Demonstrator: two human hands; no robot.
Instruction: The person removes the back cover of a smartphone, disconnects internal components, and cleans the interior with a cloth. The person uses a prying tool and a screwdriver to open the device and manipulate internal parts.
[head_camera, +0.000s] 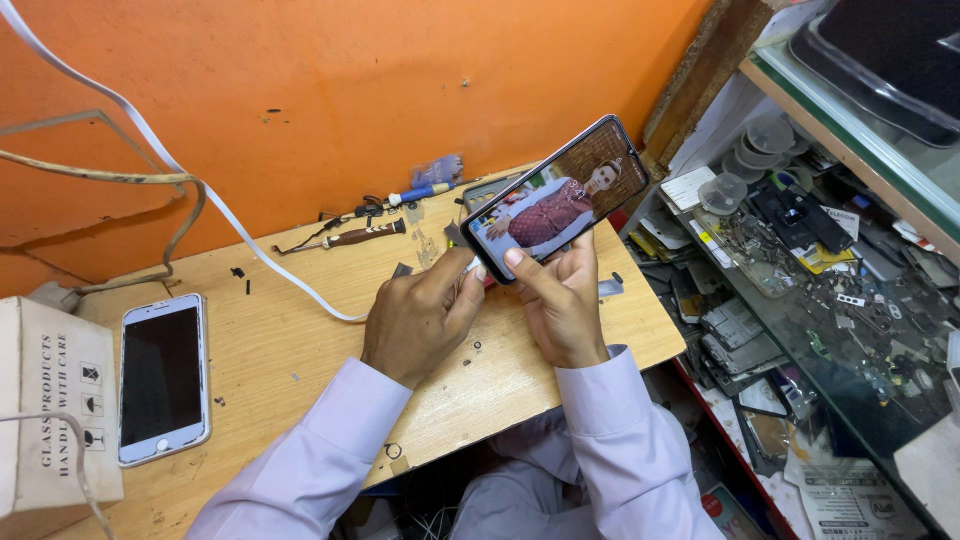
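1. At the far left edge of the wooden bench (300, 340) stands a pale cardboard box (50, 400), pushed to the side where it is out of the working area.
2. Just beside the box a white-framed phone (163, 378) lies flat, face up, screen dark, well apart from both hands; set down like this it looks parked rather than in use.
3. A white flat cable (200, 190) runs down from the upper left across the orange wall and onto the bench, ending at the left hand.
4. Further back, near the wall, a soldering iron (350, 237) and a blue-handled tool (420, 192) lie within reach but untouched.
5. The left hand (420, 315) is curled, fingers closed around the white cable end, holding it against the bottom edge of the lit phone (555, 195), as though at its port.
6. The right hand (560, 305) grips that phone from below, thumb pressed on its lower rim, tilting the bright screen up toward the wearer so it can be seen.
7. To the right, a glass shelf (850, 140) covers a clutter of small phone parts (800, 280).
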